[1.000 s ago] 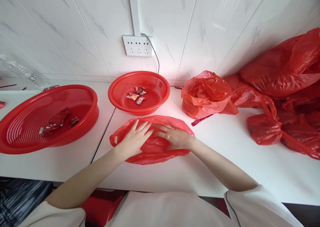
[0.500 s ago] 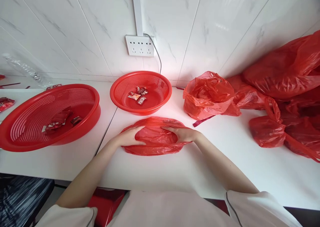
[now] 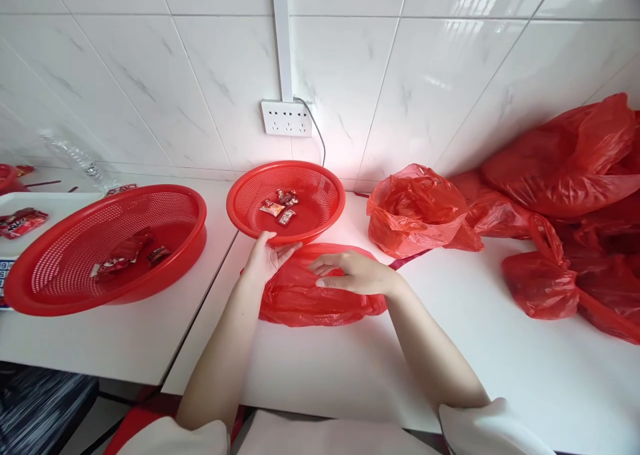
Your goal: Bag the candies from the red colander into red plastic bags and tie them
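Observation:
In the head view a red plastic bag [image 3: 320, 301] lies spread on the white table in front of me, its mouth loosely apart. My left hand [image 3: 266, 260] is open at the bag's left side, fingers stretched toward the near rim of a round red basket [image 3: 327, 227]; whether it touches the rim I cannot tell. Several small wrapped snack packets [image 3: 286, 216] lie in that basket. Over the right part of the bag hovers my right hand [image 3: 353, 273], fingers loosely bent and apart, with nothing in it.
A larger red basket [image 3: 193, 245] with a few packets stands at left, beside a white tray [image 3: 65, 201]. On the right are a standing red bag [image 3: 417, 208], a knotted red bag [image 3: 540, 281] and bigger filled bags [image 3: 555, 161]. A socket panel [image 3: 287, 118] is on the wall.
Both hands have come out of the bag's mouth. My left hand moved up toward the basket, and my right hand shifted slightly left above the bag. The camera view tilted upward.

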The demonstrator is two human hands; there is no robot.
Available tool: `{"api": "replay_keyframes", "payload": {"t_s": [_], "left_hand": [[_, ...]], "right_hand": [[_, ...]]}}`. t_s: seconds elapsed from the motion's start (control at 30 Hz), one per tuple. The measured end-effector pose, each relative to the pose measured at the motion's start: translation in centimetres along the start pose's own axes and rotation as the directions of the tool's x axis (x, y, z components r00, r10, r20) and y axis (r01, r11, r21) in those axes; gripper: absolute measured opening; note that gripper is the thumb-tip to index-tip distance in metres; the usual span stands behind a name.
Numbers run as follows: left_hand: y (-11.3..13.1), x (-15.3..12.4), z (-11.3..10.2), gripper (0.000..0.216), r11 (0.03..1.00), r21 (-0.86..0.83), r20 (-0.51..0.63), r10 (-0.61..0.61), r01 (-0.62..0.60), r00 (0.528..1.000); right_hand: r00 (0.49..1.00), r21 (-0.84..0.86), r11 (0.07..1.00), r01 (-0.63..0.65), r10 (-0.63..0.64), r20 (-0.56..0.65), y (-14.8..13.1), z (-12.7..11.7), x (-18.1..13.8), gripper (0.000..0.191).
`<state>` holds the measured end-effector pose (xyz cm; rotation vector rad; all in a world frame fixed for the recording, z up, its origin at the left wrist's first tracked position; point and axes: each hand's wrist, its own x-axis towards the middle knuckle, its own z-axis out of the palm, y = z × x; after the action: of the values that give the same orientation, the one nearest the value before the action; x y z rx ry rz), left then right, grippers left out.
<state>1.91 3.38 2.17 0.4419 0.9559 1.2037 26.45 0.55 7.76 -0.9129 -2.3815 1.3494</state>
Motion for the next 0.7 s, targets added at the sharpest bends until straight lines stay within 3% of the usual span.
{"api": "replay_keyframes", "payload": {"t_s": [0.1,0.27,0.4,0.57,0.7], "left_hand": [[-0.8,0.1,-0.4,0.018,0.997,-0.037,0.033,0.064,-0.063,0.997],[-1.6,-0.8,-0.9,0.018,0.999,-0.019,0.089,0.052,-0.05,0.995],[-2.2,-1.3,-0.6,0.024,0.998,0.038,0.186,0.051,-0.059,0.981],[-3.6,-1.4,-0.2,0.028,0.991,0.129,0.218,0.017,-0.046,0.976],[-4.7,-1.8,0.6,0.029,0.985,0.169,0.228,-0.021,-0.019,0.973]], "right_hand": [[0.998,-0.066,0.997,0.045,-0.048,-0.046,-2.0,-0.5,-0.1,0.039],[0.988,-0.091,0.989,0.114,-0.123,-0.092,-3.4,-1.6,-1.3,0.037],[0.971,-0.178,0.984,0.026,-0.067,-0.228,-1.5,-2.1,-1.4,0.033],[0.908,-0.303,0.949,-0.09,-0.047,-0.417,1.1,-1.9,0.1,0.025],[0.891,-0.281,0.96,-0.005,-0.124,-0.437,2.1,-0.5,2.4,0.02]]}}
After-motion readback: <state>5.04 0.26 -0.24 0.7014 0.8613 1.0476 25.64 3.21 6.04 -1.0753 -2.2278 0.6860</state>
